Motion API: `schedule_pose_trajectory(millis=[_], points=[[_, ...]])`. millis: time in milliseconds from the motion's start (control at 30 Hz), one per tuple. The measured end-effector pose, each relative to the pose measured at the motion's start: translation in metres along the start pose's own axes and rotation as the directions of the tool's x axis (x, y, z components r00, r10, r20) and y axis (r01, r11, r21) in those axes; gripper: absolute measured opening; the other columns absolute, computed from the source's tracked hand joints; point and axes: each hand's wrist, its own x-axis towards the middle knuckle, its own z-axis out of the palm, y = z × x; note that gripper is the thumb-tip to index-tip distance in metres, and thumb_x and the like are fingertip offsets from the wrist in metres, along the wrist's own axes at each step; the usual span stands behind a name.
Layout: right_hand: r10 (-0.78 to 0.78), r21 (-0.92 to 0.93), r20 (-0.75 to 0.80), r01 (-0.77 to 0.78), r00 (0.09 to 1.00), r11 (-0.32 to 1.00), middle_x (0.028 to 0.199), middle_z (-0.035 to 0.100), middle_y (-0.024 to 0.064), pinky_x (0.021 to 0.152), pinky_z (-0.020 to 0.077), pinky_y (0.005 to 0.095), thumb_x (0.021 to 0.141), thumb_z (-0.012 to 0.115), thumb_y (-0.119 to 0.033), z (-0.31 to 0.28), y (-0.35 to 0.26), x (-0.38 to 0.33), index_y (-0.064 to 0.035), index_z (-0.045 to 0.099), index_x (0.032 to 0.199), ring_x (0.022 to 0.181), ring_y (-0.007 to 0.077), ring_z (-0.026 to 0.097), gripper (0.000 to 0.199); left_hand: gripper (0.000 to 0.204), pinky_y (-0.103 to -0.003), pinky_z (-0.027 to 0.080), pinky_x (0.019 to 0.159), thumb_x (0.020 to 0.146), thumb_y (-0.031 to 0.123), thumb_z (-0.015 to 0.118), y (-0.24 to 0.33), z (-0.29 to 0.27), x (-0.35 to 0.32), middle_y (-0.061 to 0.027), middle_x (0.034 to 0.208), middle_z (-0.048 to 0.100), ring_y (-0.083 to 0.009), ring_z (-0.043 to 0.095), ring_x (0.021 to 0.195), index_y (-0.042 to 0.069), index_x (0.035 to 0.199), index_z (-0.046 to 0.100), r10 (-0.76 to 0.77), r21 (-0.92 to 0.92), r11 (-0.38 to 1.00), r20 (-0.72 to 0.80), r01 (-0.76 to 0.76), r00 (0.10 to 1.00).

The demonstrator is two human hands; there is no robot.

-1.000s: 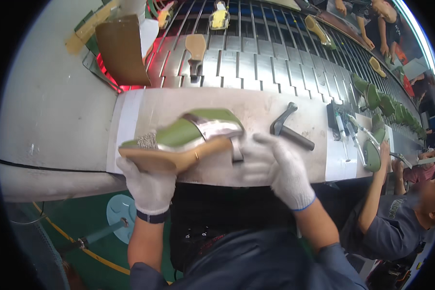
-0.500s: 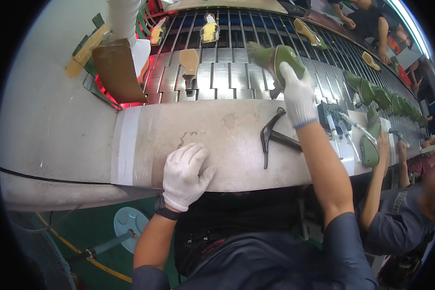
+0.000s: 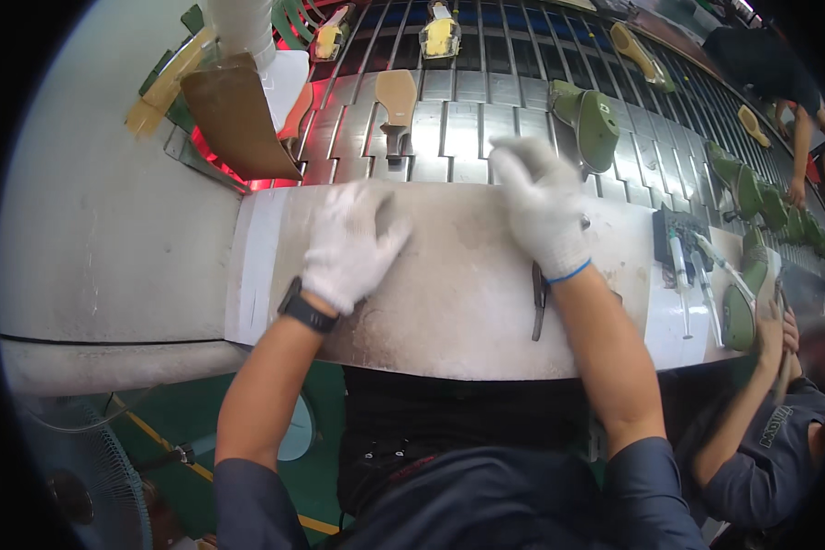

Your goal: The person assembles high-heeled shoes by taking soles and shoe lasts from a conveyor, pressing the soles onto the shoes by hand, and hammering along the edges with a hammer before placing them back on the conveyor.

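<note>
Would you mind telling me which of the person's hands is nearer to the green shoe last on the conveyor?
The right hand is nearer: it hovers just left of the green shoe last. The left hand rests flat on the work board, much farther left.

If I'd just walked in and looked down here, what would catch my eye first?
Probably the two white-gloved hands: the left hand flat on the worn work board, the right hand raised near its far edge. Next, the green shoe form on the slatted conveyor beyond.
</note>
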Motion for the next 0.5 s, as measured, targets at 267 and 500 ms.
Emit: schedule_pose_trajectory(millis=[267, 500], points=[[0.100, 0.072, 0.186, -0.115, 0.977, 0.991, 0.109, 0.082, 0.0179, 0.096, 0.0602, 0.0364, 0.100, 0.074, -0.026, -0.005, 0.011, 0.001, 0.0023, 0.079, 0.115, 0.104, 0.0263, 0.079, 0.033, 0.064, -0.052, 0.058, 0.099, 0.089, 0.054, 0.071, -0.032, 0.052, 0.132, -0.0299, 0.113, 0.077, -0.0450, 0.075, 0.109, -0.003, 0.119, 0.077, -0.493, 0.263, 0.870, 0.420, 0.417, 0.762], [0.073, -0.036, 0.234, -0.067, 0.970, 0.997, 0.109, 0.081, 0.0179, 0.095, 0.0603, 0.0364, 0.100, 0.073, -0.023, -0.005, 0.005, 0.000, 0.0027, 0.078, 0.115, 0.102, 0.0254, 0.079, 0.030, 0.053, -0.052, 0.059, 0.099, 0.090, 0.049, 0.069, -0.023, 0.107, 0.183, -0.0269, 0.115, 0.078, -0.0439, 0.076, 0.109, 0.006, 0.119, 0.080, -0.409, 0.194, 0.912, 0.375, 0.362, 0.832]])
